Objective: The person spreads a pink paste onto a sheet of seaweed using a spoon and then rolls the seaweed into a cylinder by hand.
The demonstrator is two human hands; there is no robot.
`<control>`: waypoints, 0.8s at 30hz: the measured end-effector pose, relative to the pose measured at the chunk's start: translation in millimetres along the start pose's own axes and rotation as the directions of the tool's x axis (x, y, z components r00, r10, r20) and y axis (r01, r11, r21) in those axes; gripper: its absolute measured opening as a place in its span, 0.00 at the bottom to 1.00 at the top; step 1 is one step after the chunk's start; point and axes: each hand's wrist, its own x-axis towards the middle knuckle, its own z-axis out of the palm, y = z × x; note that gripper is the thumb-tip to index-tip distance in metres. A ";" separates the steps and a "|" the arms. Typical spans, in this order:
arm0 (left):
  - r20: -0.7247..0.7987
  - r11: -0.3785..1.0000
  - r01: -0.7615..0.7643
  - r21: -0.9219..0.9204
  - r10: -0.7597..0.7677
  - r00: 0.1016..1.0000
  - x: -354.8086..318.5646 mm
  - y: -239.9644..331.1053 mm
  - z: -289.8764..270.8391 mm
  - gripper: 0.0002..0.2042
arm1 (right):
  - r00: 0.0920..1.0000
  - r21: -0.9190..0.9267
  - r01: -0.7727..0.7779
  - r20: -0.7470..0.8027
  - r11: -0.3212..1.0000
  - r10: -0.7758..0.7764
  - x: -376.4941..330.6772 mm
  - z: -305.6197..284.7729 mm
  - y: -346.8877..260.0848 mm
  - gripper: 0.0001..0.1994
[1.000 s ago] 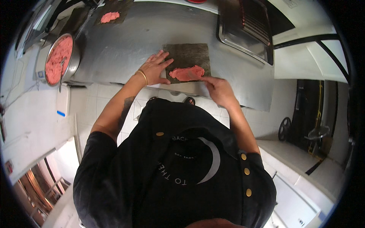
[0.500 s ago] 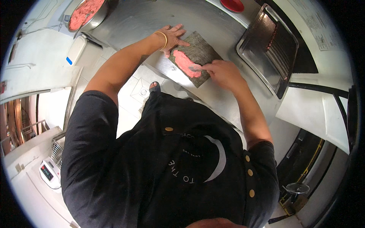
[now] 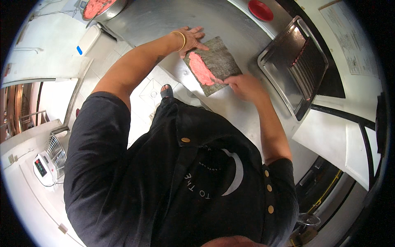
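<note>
A dark green seaweed sheet [image 3: 225, 58] lies on the metal worktable in front of me. Along its left part runs a thick strip of pink paste [image 3: 200, 69]. My left hand [image 3: 193, 40], with a gold bangle at the wrist, rests flat with fingers spread, its thumb side on the sheet's far left corner. In my right hand [image 3: 246, 87] is a small metal spoon [image 3: 217, 80], closed in the fingers. The spoon's tip touches the near right end of the strip and is partly hidden by paste.
A metal bowl [image 3: 110, 14] of the same pink paste stands at the far left. To the right lies a metal tray [image 3: 279, 74] holding a row of dark strips. Beyond it sits a red dish [image 3: 261, 10]. The worktable's [image 3: 177, 20] near edge runs just before my body.
My right hand has shifted slightly right and nearer, bringing the spoon to the strip's near end. The left hand keeps its place on the sheet. The whole view has turned a little.
</note>
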 end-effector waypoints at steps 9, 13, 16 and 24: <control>0.017 1.000 -0.015 -0.007 0.015 1.000 1.9 -0.4 -1.5 0.63 | 0.987 -0.042 0.138 -0.075 0.989 -0.141 16.2 -8.6 -15.8 0.12; -0.006 1.000 -0.011 -0.022 0.011 1.000 0.2 0.2 -0.2 0.64 | 0.979 -0.107 0.122 0.175 0.987 -0.102 5.6 -12.4 -17.2 0.12; 0.014 1.000 -0.008 -0.012 0.009 1.000 2.4 -0.1 -0.6 0.64 | 0.996 -0.073 0.091 0.018 0.993 -0.090 2.6 -12.7 -13.4 0.13; -0.012 0.999 -0.007 -0.050 0.006 1.000 4.6 -1.3 5.5 0.64 | 0.986 -0.027 0.152 0.069 0.988 -0.150 5.3 -2.8 -7.5 0.12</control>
